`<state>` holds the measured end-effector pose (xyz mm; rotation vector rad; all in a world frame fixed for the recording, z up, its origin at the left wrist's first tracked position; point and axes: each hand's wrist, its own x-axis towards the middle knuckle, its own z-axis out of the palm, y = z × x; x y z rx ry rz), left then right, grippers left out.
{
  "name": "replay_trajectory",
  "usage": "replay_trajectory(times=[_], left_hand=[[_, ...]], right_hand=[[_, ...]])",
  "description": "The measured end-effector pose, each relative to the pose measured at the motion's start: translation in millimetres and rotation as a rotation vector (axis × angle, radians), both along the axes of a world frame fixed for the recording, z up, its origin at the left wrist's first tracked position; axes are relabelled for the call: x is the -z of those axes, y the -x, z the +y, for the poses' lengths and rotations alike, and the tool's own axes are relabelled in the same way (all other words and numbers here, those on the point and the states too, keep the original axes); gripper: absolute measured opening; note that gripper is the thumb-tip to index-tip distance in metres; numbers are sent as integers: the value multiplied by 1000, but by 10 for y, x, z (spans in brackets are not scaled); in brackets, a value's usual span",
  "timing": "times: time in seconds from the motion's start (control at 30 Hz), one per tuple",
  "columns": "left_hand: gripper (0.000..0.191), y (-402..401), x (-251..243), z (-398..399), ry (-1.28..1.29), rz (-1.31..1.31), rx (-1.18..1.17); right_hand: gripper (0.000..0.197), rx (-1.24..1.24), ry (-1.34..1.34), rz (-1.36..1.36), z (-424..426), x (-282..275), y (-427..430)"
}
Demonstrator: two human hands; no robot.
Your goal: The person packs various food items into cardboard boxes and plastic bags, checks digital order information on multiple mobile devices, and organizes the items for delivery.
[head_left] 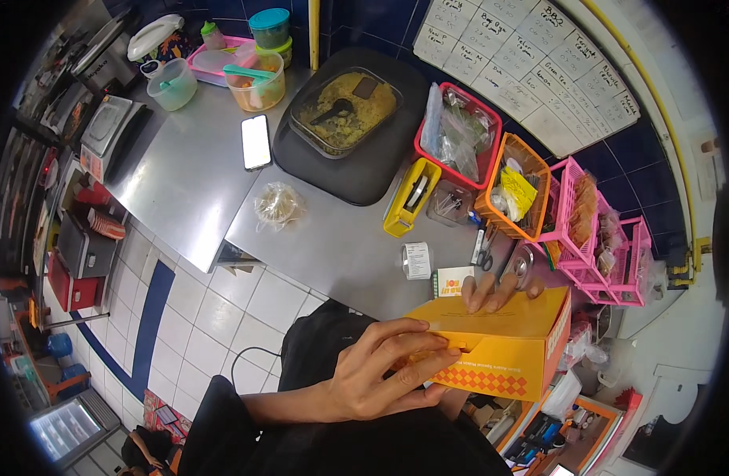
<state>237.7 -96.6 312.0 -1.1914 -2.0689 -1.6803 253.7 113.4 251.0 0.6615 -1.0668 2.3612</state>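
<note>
A yellow cardboard food box (489, 357) with an orange checkered band and print is held tilted over the front edge of the steel counter. My left hand (388, 369) reaches in from the left, its fingertips pressing around a small tab and slot on the box's side. Fingers of my right hand (489, 293) lie over the far edge of the lid, and the rest of that hand is mostly hidden behind the box. Just beyond the box are a small printed carton (454, 281) and a roll of printed labels (416, 260).
A yellow tape dispenser (411, 199), scissors (485, 257), a red basket (459, 134), an orange basket (516, 184) and pink racks (596, 238) line the right. A food tub (346, 113), phone (256, 143) and plastic-wrapped bundle (277, 205) lie farther left. Another person (141, 449) is at lower left.
</note>
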Motion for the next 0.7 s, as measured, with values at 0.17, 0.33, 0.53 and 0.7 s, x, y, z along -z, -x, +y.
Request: replay_trajectory(times=[0.17,0.33,0.53,0.7], left_hand=[[41,57,-18,22,-65,-121,71],[49,100,-38,30,-149,-365,183],[55,157,-29,-2,-164,-504,342],[60,259,91,35,-151,-465,474]], right_hand=[[33,11,-4,-2,25,-16,4],[33,-3,-14,12,13,-20,16],[33,-19,-17,29,36,-5,-21],[33,-42,-11,53,5,26,-12]])
